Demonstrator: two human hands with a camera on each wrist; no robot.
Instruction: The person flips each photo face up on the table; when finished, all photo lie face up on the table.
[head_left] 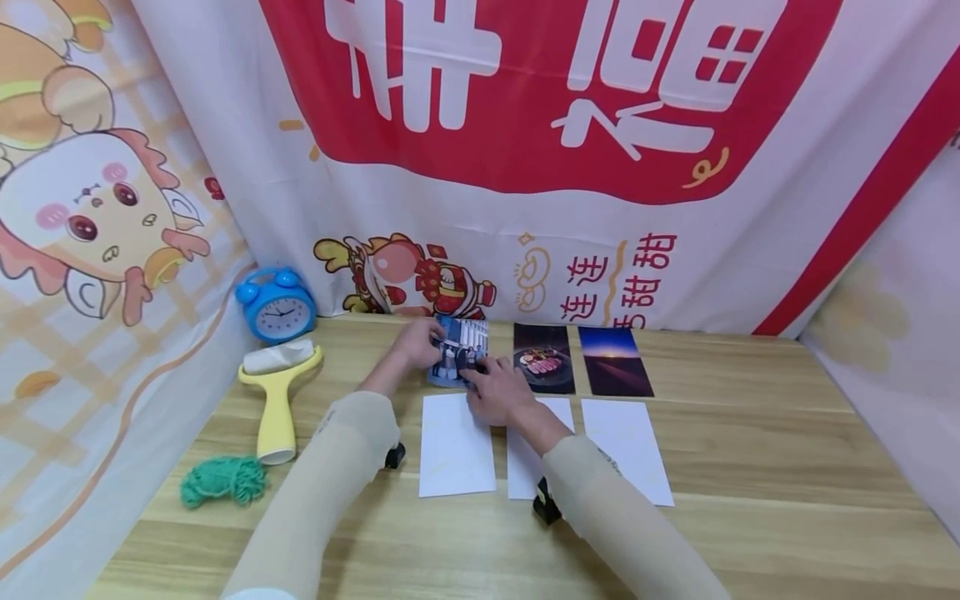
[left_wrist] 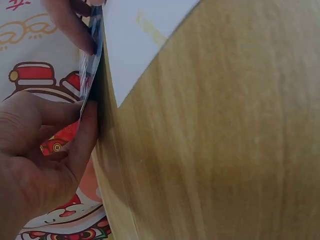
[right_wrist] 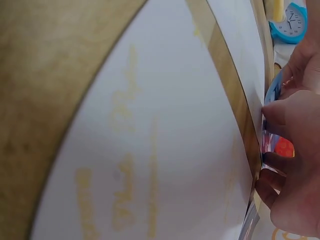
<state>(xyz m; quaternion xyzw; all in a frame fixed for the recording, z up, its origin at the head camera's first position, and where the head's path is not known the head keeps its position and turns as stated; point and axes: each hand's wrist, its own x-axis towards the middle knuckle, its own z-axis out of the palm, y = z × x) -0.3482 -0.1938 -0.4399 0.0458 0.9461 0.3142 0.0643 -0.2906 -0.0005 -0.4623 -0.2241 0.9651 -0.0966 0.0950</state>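
Note:
A photo print point(head_left: 461, 337) of a group of people before a building is at the back of the table, between my two hands. My left hand point(head_left: 420, 342) pinches its left edge between thumb and fingers, which the left wrist view shows closely point(left_wrist: 45, 145). At its lower right, my right hand point(head_left: 501, 392) holds the print, with a finger lying over the picture side. In the right wrist view, that hand point(right_wrist: 300, 155) partly hides the print point(right_wrist: 272, 95). To the right lie a food photo point(head_left: 543, 362) and a sunset photo point(head_left: 615, 362).
Three white sheets lie in front: left point(head_left: 457, 450), middle point(head_left: 521, 479), partly under my right arm, and right point(head_left: 630, 450). On the left are a blue alarm clock point(head_left: 281, 312), a yellow-handled lint roller point(head_left: 277, 412) and green yarn point(head_left: 223, 481). A printed cloth point(head_left: 480, 217) hangs behind.

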